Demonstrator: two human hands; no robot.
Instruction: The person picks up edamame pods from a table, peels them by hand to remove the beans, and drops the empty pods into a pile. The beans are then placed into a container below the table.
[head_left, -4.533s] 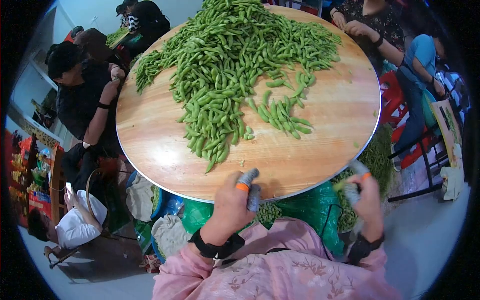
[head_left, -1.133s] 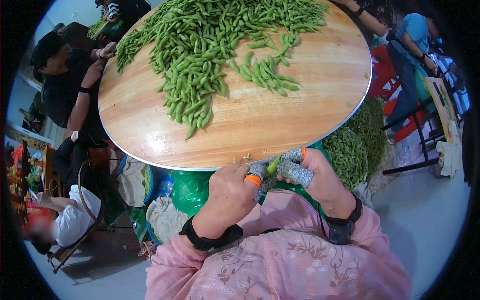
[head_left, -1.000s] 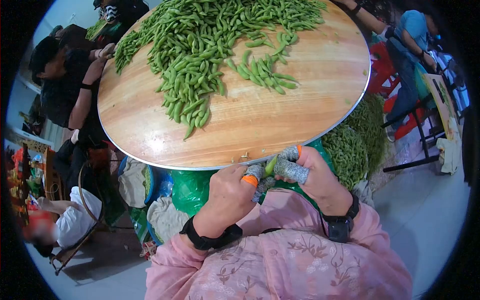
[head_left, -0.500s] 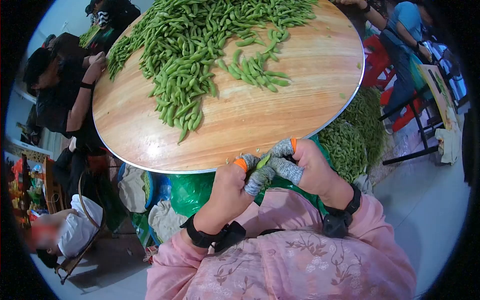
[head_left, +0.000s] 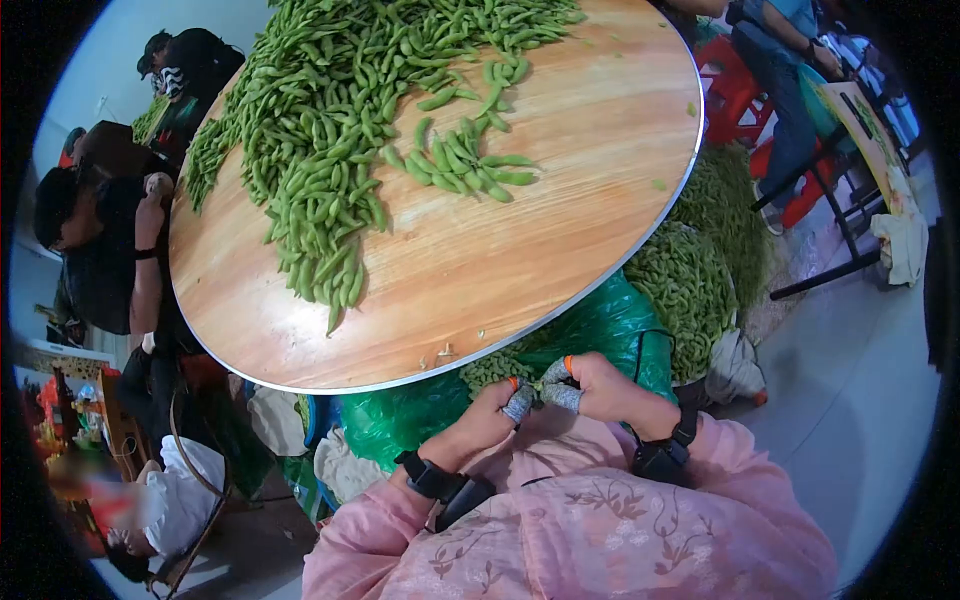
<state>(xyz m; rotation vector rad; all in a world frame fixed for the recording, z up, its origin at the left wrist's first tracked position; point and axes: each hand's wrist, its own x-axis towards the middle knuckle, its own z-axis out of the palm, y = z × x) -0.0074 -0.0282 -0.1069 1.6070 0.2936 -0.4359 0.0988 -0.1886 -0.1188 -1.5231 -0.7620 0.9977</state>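
Note:
My left hand and my right hand meet below the front edge of the round wooden table, above my lap. Grey fabric covers with orange bands wrap some fingertips. Both hands are closed, and a small bit of green shows between them, too small to make out. Just behind them green pods lie in a green plastic bag. A large heap of green pods covers the far left of the tabletop, with a smaller cluster to its right.
Heaps of green pods and stems lie on the floor at the right. Red stools and another table stand beyond. People sit at the left and lower left. Pale cloths lie beside the green bag.
Both hands have moved down from the table edge towards my lap. The pod seen between them earlier no longer shows clearly. The view has shifted, with the table lower and further left.

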